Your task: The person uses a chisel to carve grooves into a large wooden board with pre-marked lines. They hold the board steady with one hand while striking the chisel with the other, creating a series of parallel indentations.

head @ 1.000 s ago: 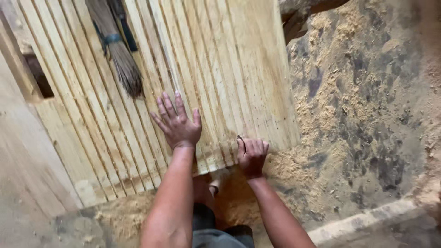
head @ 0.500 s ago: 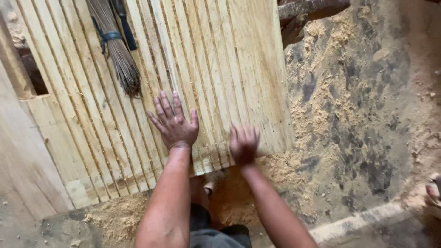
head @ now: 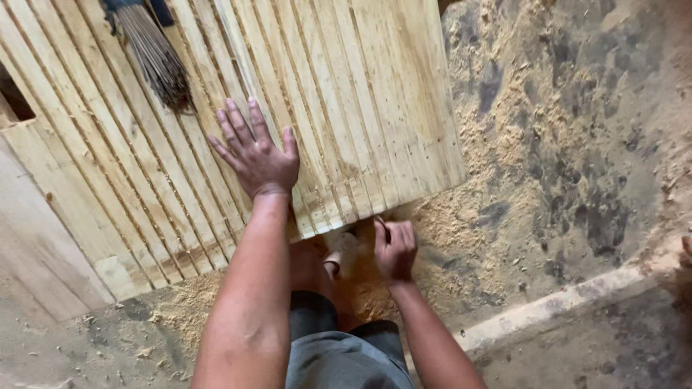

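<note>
- Nearest, the person's knees and grey shorts (head: 339,346) fill the bottom of the view; they look to be crouching over a floor (head: 562,144) strewn with sawdust.
- The right hand (head: 395,248) is curled shut just below the near edge of the slat panel (head: 346,94), pinching something thin and dark. I can't tell what it is, perhaps a nail or small tool.
- The left hand (head: 256,151) lies flat on the slats, fingers spread apart, gripping nothing, pressing near the panel's near edge.
- My reading: the panel is being steadied while its near edge gets worked on. The next move would call for bringing the pinched piece up to the slat ends with the flat hand holding firm.
- Farther off, a bundle broom (head: 155,61) rests on the slats toward the far left corner, its handle cut off by the frame.
- A pale board (head: 43,245) borders the panel's left side; a foot under the panel edge is mostly hidden.
</note>
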